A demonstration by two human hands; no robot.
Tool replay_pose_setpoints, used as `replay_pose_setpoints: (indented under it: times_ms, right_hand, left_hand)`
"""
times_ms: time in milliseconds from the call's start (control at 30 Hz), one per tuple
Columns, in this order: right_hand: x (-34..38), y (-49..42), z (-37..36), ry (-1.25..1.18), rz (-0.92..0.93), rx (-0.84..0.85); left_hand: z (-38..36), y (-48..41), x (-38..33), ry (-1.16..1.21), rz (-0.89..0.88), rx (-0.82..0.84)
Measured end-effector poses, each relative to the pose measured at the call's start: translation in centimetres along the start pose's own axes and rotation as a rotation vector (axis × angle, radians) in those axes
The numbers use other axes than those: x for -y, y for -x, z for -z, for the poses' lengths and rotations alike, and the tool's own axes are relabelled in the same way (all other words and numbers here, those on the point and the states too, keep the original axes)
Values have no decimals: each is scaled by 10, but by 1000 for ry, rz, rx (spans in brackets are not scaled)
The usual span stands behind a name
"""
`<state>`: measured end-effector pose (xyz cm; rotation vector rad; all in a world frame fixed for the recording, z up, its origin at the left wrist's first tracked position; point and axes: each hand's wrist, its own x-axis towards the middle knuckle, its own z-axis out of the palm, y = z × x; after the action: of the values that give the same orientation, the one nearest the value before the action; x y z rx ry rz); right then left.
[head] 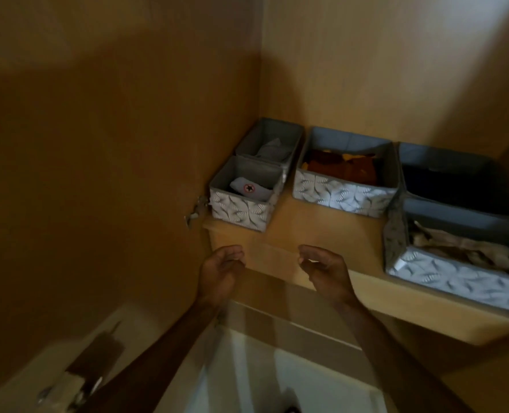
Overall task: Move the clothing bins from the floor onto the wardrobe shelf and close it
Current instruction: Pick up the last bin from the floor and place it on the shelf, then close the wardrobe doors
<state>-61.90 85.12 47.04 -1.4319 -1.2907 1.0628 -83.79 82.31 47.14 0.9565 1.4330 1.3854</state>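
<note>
Several grey fabric bins with a white leaf pattern stand on the wooden wardrobe shelf [289, 234]. A small bin [241, 207] holding a grey garment with a star badge sits at the front left, with another small bin [269, 138] behind it. A wider bin [342, 195] holds red and yellow clothes. On the right are a bin [444, 171] with dark clothes and a bin [456, 281] with beige clothes. My left hand [222, 271] and my right hand [322, 269] hover at the shelf's front edge, palms facing each other, fingers curled, holding nothing.
The open wardrobe door [98, 174] stands on the left, with a metal hinge [196, 210] beside the small bin. A back panel [396, 70] rises behind the bins. Below the shelf, white surfaces [277, 368] and a blurred object at the lower left show.
</note>
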Motion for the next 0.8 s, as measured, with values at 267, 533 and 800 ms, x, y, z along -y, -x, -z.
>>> replay_pose_setpoints:
  times_ms: [267, 533, 800]
  right_hand:
    - [-33, 91, 33, -1, -34, 62]
    - [-50, 194, 56, 36, -65, 300]
    - [-43, 302, 63, 71, 3, 409]
  left_hand:
    - [14, 114, 21, -145, -33, -7]
    - [28, 265, 43, -146, 27, -142]
    - [60, 382, 50, -140, 31, -257]
